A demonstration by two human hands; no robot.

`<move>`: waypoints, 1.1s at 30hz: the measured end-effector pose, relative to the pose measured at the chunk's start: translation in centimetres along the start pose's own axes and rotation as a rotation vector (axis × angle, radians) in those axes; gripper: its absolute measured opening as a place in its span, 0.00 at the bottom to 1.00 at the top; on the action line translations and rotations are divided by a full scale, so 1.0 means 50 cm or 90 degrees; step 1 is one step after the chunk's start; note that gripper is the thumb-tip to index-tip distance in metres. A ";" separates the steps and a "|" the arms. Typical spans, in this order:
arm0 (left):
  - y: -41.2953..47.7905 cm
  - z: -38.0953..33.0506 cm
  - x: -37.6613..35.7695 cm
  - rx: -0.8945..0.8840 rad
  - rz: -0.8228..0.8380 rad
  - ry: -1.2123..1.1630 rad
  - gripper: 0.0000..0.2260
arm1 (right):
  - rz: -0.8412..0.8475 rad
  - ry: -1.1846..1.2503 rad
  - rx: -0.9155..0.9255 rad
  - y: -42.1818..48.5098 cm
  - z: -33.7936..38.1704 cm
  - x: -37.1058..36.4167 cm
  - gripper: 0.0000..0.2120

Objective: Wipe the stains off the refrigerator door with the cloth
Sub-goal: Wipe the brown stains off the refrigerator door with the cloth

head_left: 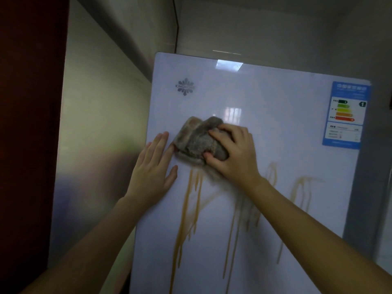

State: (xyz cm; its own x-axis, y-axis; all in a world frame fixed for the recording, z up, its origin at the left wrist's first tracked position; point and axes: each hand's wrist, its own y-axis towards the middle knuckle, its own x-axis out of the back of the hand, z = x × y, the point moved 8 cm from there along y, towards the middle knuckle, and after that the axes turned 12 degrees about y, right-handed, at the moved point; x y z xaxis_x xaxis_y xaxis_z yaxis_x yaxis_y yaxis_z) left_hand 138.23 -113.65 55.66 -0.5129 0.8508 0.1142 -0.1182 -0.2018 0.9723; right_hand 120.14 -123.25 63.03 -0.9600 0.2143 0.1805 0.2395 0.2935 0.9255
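Dark red fills the far left of the view, a cabinet side or panel, with a pale wall beside it. Next comes the white refrigerator door, glossy and seen from slightly above, with a grey snowflake-like brand logo near its upper left corner.

The person's left hand lies flat against the door's left edge, fingers straight and together, holding nothing; it seems to brace the door. Just to its right, almost touching the fingertips, is the cloth, a bunched grey-brown rag pressed to the door. The right hand sits over the cloth's right half, fingers curled and gripping it, thumb tucked under the lower edge.

Below the cloth, yellow-brown stains run down the door in long thin drips. More streaks show right of the right forearm, some looping near the top. A blue energy label is stuck at the upper right corner.

The wiping looks barely started, since most drips remain. To do this stroke well, I would judge the right hand should keep its palm flat and firm on the cloth, start at the top of each streak and draw downward, refolding to a clean face so the residue is lifted, not smeared, while staying clear of the label.
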 end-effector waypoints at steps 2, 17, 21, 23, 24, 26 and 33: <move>0.000 -0.001 0.000 -0.002 -0.001 0.000 0.26 | 0.044 -0.007 0.044 -0.037 0.012 -0.004 0.24; -0.004 0.001 -0.007 0.006 0.007 -0.013 0.27 | -0.030 -0.018 -0.047 0.120 -0.022 -0.005 0.26; -0.001 0.003 -0.011 0.014 0.017 -0.025 0.25 | 0.019 -0.012 -0.005 0.033 0.031 -0.041 0.26; -0.002 0.000 -0.007 0.005 0.015 -0.034 0.27 | 0.040 -0.027 0.033 -0.034 0.028 -0.024 0.25; -0.003 -0.001 -0.006 0.002 0.015 -0.033 0.28 | 0.052 -0.037 0.051 -0.062 0.017 -0.009 0.25; -0.004 0.001 -0.008 0.008 0.024 -0.028 0.28 | 0.065 -0.065 0.064 -0.091 -0.017 0.032 0.25; -0.003 0.000 -0.009 0.009 0.027 -0.027 0.28 | -0.035 -0.070 -0.068 0.014 -0.091 0.095 0.26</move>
State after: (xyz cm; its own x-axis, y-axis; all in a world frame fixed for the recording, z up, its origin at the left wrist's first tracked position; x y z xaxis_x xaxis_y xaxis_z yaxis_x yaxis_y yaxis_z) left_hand 138.49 -114.00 55.48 -0.4803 0.8618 0.1634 -0.0852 -0.2312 0.9692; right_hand 115.06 -126.27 66.08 -0.9479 0.3035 0.0966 0.1647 0.2075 0.9643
